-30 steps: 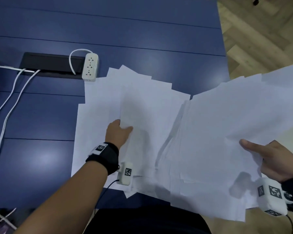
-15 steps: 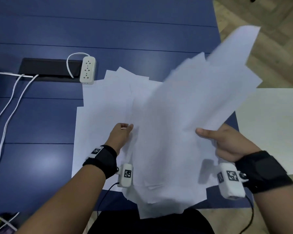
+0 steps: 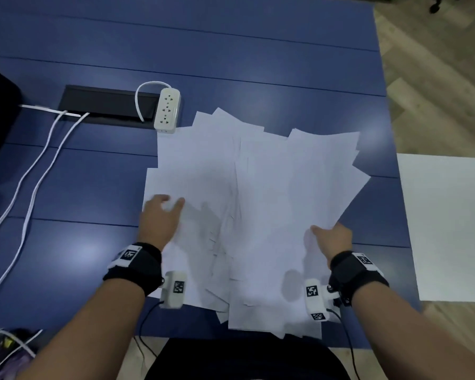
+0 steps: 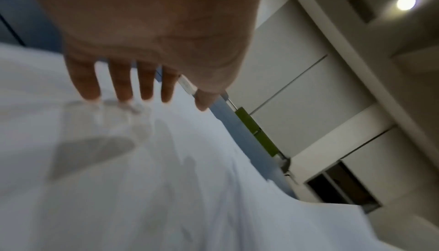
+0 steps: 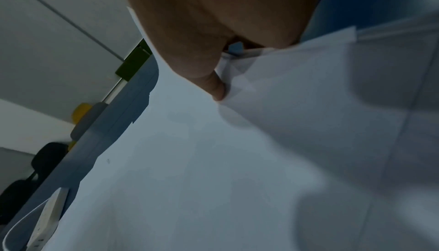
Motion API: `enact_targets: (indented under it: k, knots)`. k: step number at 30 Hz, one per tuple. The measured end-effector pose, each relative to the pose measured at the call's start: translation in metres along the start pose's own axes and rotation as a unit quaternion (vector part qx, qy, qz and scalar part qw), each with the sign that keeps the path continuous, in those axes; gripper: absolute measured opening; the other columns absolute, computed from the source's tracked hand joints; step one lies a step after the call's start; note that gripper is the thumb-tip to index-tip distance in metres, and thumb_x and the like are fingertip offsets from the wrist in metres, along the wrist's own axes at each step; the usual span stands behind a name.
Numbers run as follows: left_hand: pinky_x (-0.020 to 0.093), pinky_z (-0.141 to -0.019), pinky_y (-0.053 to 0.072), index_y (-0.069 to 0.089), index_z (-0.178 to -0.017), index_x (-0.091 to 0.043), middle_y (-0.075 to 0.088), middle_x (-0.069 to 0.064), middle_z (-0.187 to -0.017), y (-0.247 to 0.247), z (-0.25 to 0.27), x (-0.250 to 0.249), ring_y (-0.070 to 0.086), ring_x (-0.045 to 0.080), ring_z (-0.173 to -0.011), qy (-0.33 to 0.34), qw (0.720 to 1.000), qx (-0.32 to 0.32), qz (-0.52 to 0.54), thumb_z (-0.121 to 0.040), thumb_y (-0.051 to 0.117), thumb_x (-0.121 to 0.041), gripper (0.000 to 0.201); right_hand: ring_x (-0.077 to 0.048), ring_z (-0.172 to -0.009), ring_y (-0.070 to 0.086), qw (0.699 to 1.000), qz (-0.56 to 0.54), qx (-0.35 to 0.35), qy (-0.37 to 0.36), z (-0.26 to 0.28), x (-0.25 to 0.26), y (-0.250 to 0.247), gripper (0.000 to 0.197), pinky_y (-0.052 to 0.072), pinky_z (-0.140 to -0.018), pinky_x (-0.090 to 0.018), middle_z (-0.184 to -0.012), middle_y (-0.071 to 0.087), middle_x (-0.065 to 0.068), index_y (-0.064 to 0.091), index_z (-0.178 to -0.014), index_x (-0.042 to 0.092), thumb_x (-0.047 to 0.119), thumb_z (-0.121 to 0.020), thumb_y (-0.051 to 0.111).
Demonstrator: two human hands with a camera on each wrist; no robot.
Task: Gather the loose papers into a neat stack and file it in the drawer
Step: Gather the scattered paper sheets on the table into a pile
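Note:
A loose, fanned pile of white papers (image 3: 258,193) lies on the blue table (image 3: 231,50) in front of me. My left hand (image 3: 163,205) lies at the pile's left edge; in the left wrist view its fingers (image 4: 122,84) are straight and spread, tips on the papers (image 4: 142,180). My right hand (image 3: 327,234) holds the right-hand bunch at its lower right edge. Its thumb (image 5: 215,88) presses on top of the papers (image 5: 237,161), and the other fingers are hidden under the sheets. No drawer is in view.
A white power strip (image 3: 167,110) lies just beyond the pile's far left corner, beside a black cable slot (image 3: 104,105). White cables (image 3: 33,187) run down the table's left side. A white surface (image 3: 450,229) stands past the table's right edge, over wooden floor (image 3: 436,78).
My right hand swung a bunch of sheets from the right, up and over, and laid it on the pile. My left hand slid left to the pile's edge.

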State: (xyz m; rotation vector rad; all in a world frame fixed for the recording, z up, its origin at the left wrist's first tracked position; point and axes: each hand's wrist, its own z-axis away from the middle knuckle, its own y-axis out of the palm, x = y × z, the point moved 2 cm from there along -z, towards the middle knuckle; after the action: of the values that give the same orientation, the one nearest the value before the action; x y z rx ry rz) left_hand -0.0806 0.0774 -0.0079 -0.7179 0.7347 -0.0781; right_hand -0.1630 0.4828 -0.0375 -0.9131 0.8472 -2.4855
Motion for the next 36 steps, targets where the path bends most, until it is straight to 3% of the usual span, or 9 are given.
enact_targets:
  k: [2, 5, 8, 11, 20, 24, 27, 32, 36]
  knots:
    - [0.054, -0.113, 0.04, 0.05, -0.147, -0.008, 0.045, 0.021, -0.152, -0.025, -0.015, 0.019, 0.042, 0.043, -0.141, -0.053, 0.994, -0.048, -0.086, -0.095, 0.07, -0.054, 0.072, -0.042, -0.104, 0.065, 1.0, -0.019, -0.002, -0.006, -0.012, -0.007, 0.008, 0.034, 0.057, -0.095, -0.055, -0.122, 0.06, -0.022, 0.06, -0.09, 0.014, 0.039, -0.076, 0.078]
    - [0.052, -0.109, 0.044, 0.04, -0.152, -0.003, 0.042, 0.023, -0.153, -0.037, -0.028, 0.033, 0.041, 0.044, -0.141, -0.112, 0.982, 0.011, -0.152, -0.089, 0.078, -0.055, 0.09, -0.033, -0.095, 0.063, 0.996, -0.088, 0.027, -0.004, 0.035, 0.033, 0.002, 0.036, 0.054, -0.088, -0.042, -0.105, 0.063, -0.013, 0.061, -0.095, 0.005, 0.026, -0.082, 0.086]
    - [0.037, -0.088, 0.049, 0.053, -0.131, 0.001, 0.062, 0.014, -0.129, -0.033, -0.034, 0.025, 0.06, 0.034, -0.113, -0.11, 0.989, 0.069, -0.075, -0.091, 0.082, -0.044, 0.066, -0.014, -0.072, 0.05, 0.988, -0.137, 0.066, -0.009, 0.038, 0.035, 0.001, 0.037, 0.043, -0.067, -0.031, -0.079, 0.05, 0.002, 0.048, -0.074, 0.015, 0.011, -0.088, 0.082]
    - [0.037, -0.09, 0.051, 0.06, -0.127, -0.005, 0.067, 0.008, -0.123, -0.03, -0.039, 0.023, 0.062, 0.03, -0.108, -0.095, 0.992, 0.086, -0.006, -0.092, 0.083, -0.034, 0.051, -0.02, -0.071, 0.047, 0.985, -0.161, 0.063, -0.025, 0.033, 0.036, -0.001, 0.044, 0.037, -0.059, -0.029, -0.073, 0.046, 0.002, 0.043, -0.071, 0.017, 0.014, -0.087, 0.083]
    - [0.039, -0.087, 0.06, 0.07, -0.127, -0.004, 0.078, 0.013, -0.12, -0.037, -0.041, 0.038, 0.075, 0.035, -0.106, -0.122, 0.962, 0.117, 0.212, -0.089, 0.083, -0.005, 0.04, -0.021, -0.072, 0.048, 0.98, -0.186, 0.074, -0.005, 0.027, 0.033, 0.0, 0.039, 0.04, -0.062, -0.03, -0.076, 0.048, -0.001, 0.046, -0.075, 0.014, 0.016, -0.087, 0.083]
    - [0.038, -0.082, 0.059, 0.072, -0.121, -0.004, 0.079, 0.014, -0.115, -0.04, -0.041, 0.045, 0.075, 0.035, -0.106, -0.129, 0.956, 0.139, 0.224, -0.088, 0.082, 0.0, 0.035, -0.029, -0.083, 0.063, 0.979, -0.165, 0.12, -0.016, 0.025, 0.034, -0.002, 0.031, 0.056, -0.081, -0.038, -0.088, 0.067, -0.01, 0.062, -0.087, 0.006, 0.024, -0.082, 0.088]
    - [0.035, -0.076, 0.06, 0.072, -0.118, -0.005, 0.08, 0.013, -0.113, -0.039, -0.041, 0.05, 0.076, 0.034, -0.105, -0.129, 0.957, 0.134, 0.224, -0.087, 0.083, 0.0, 0.033, -0.021, -0.073, 0.054, 0.977, -0.177, 0.11, -0.043, 0.027, 0.033, -0.001, 0.033, 0.047, -0.07, -0.032, -0.076, 0.058, 0.0, 0.054, -0.076, 0.015, 0.019, -0.086, 0.084]
    - [0.028, -0.065, 0.059, 0.075, -0.116, -0.008, 0.082, 0.004, -0.1, -0.037, -0.032, 0.048, 0.077, 0.022, -0.089, -0.125, 0.953, 0.125, 0.246, -0.083, 0.089, -0.012, 0.036, -0.022, -0.081, 0.063, 0.969, -0.221, 0.103, -0.045, 0.03, 0.03, -0.002, 0.026, 0.052, -0.077, -0.033, -0.085, 0.068, 0.0, 0.059, -0.079, 0.016, 0.012, -0.086, 0.083]
    - [0.026, -0.063, 0.054, 0.073, -0.117, -0.005, 0.076, 0.004, -0.099, -0.035, -0.031, 0.046, 0.071, 0.019, -0.084, -0.116, 0.958, 0.1, 0.241, -0.085, 0.089, -0.013, 0.036, -0.029, -0.102, 0.075, 0.97, -0.198, 0.12, -0.067, 0.03, 0.024, 0.001, 0.038, 0.061, -0.094, -0.049, -0.107, 0.079, -0.006, 0.069, -0.11, 0.011, 0.019, -0.08, 0.09]
